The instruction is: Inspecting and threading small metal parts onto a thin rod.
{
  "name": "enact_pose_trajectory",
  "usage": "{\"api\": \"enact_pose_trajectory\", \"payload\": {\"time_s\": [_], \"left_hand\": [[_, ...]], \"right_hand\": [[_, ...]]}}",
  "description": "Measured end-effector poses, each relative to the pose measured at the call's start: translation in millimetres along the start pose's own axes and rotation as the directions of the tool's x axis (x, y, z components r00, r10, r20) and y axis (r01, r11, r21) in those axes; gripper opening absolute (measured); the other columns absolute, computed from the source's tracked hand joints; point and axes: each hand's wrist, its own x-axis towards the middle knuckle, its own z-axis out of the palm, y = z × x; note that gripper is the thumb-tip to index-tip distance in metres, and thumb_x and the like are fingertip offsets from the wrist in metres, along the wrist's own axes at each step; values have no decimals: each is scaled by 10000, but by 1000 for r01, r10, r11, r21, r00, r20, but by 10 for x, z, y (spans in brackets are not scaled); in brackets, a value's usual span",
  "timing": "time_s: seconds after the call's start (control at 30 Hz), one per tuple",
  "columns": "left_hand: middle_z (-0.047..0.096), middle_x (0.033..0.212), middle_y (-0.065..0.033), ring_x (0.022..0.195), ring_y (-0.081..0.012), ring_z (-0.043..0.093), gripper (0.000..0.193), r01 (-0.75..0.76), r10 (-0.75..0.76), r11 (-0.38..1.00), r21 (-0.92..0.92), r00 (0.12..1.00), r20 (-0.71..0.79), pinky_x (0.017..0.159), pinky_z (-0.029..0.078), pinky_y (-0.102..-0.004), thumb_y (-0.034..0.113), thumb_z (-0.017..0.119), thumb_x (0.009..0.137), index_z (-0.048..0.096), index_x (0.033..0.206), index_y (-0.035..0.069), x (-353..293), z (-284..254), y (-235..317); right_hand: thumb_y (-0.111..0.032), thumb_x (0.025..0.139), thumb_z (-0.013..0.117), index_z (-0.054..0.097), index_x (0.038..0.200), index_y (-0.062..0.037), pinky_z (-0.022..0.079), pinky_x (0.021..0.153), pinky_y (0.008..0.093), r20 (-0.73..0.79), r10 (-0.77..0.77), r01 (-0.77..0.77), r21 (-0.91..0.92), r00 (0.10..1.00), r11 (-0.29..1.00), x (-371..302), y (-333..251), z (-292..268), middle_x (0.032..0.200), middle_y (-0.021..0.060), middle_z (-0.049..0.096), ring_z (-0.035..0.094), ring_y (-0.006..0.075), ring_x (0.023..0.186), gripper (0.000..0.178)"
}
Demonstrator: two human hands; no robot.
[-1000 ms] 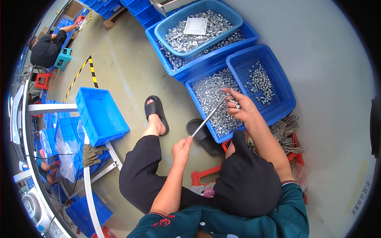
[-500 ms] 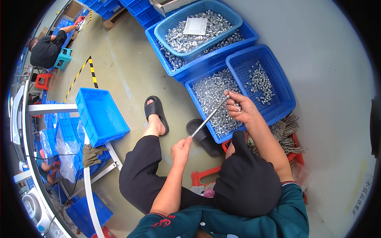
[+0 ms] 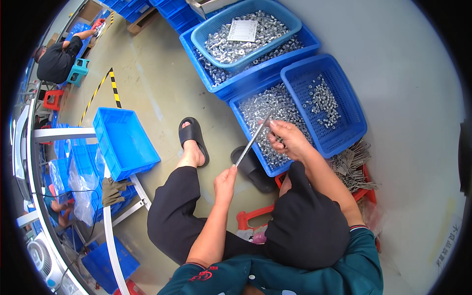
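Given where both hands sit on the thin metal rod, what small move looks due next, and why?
Probably slide a small silver part along the thin metal rod: the left hand grips its lower end, the right hand pinches its tip above the blue crate of silver parts.

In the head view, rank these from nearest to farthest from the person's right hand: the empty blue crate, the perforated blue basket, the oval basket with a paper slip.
From the right hand:
1. Perforated blue basket, just beyond and to the right of the hand.
2. Oval basket with a paper slip, farther ahead, stacked on a bin of metal parts.
3. Empty blue crate, far on the left, past both feet.
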Motion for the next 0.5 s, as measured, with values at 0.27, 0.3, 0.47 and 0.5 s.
{"api": "enact_pose_trajectory", "payload": {"time_s": [0.27, 0.3, 0.47, 0.5], "left_hand": [[320, 526, 59, 513, -52, 289, 469, 38, -37, 998, 48, 999, -17, 455, 250, -260, 393, 562, 876, 449, 569, 57, 16, -62, -101], [325, 518, 56, 507, -53, 296, 476, 44, -42, 997, 63, 999, -24, 454, 255, -264, 405, 563, 871, 457, 566, 55, 7, -43, -58], [319, 543, 74, 518, -41, 272, 455, 13, -6, 984, 180, 999, -37, 451, 209, -251, 369, 556, 887, 419, 566, 77, -47, -39, 79], [330, 540, 72, 518, -43, 288, 459, 11, -3, 979, 205, 999, -37, 450, 224, -255, 375, 562, 880, 443, 569, 59, -54, -44, 91]], "right_hand": [[-107, 871, 491, 528, 1032, 33, 263, 368, 168, -128, 83, -55, 212, 988, 976, 83, -51, -222, 759, 63, 506, 378, 63, 493, 217], [-107, 871, 491, 528, 1032, 33, 263, 368, 168, -130, 82, -53, 211, 988, 976, 94, -55, -280, 759, 63, 506, 378, 63, 493, 217], [-120, 887, 510, 554, 966, 0, 273, 360, 162, 10, -12, 7, 384, 1000, 923, 144, -82, -432, 731, 36, 512, 378, 49, 469, 151], [-133, 889, 523, 557, 951, -8, 272, 359, 160, 19, -15, 5, 432, 1000, 902, 145, -88, -443, 721, 26, 510, 375, 45, 465, 144]]}}
